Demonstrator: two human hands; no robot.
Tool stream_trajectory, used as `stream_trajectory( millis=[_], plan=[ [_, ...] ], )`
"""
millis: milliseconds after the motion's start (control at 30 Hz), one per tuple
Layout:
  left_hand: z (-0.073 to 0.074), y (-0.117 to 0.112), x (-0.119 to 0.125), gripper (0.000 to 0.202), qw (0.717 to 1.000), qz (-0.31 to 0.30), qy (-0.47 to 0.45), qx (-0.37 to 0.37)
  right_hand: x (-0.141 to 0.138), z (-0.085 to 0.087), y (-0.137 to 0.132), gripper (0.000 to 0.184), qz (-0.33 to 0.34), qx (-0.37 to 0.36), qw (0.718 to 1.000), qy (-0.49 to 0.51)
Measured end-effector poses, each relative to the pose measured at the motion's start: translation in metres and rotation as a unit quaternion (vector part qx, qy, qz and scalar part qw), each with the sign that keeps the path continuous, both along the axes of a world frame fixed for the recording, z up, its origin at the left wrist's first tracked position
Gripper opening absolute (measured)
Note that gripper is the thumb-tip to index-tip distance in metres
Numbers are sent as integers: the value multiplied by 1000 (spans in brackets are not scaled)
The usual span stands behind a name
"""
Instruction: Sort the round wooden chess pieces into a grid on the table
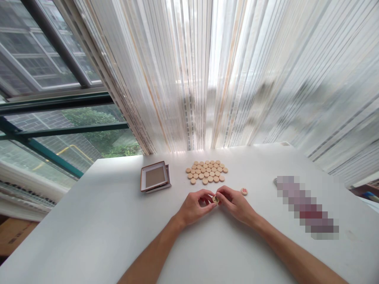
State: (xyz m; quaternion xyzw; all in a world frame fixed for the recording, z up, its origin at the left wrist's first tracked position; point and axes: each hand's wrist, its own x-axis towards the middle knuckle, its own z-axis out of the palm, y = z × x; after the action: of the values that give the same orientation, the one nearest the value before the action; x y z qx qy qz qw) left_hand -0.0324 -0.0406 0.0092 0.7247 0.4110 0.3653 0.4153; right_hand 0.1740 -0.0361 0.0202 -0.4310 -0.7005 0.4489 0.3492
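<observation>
At the left, beyond the white table [89, 221], there is an open window [44, 86]. On the far left part of the table lies a shallow rectangular box [156, 176]. Next comes the left hand [194, 207]; its forearm reaches from the near edge toward the far right, and the fingers are bent into a ring. Farther away, many wooden xiangqi pieces [209, 170] lie in a close group, plain sides up. In front of them, the piece with a black character [216, 200] is gripped between the fingertips of both hands. The right hand [237, 203] comes from the near right, with fingers curled inward. Just beside it, to the right, rests a piece with a red character [244, 191].
</observation>
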Motion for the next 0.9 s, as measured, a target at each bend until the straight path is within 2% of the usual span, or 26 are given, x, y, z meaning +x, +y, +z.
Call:
stream_trajectory(
  millis=[567, 900],
  plan=[
    [3, 0, 1, 27, 1000, -9, -21, 7, -1, 3, 0, 28, -5, 11, 1000, -26],
    [4, -1, 1, 29, 1000, -5, -24, 4, 0, 4, -1, 27, 9, 12, 1000, -7]
  ],
)
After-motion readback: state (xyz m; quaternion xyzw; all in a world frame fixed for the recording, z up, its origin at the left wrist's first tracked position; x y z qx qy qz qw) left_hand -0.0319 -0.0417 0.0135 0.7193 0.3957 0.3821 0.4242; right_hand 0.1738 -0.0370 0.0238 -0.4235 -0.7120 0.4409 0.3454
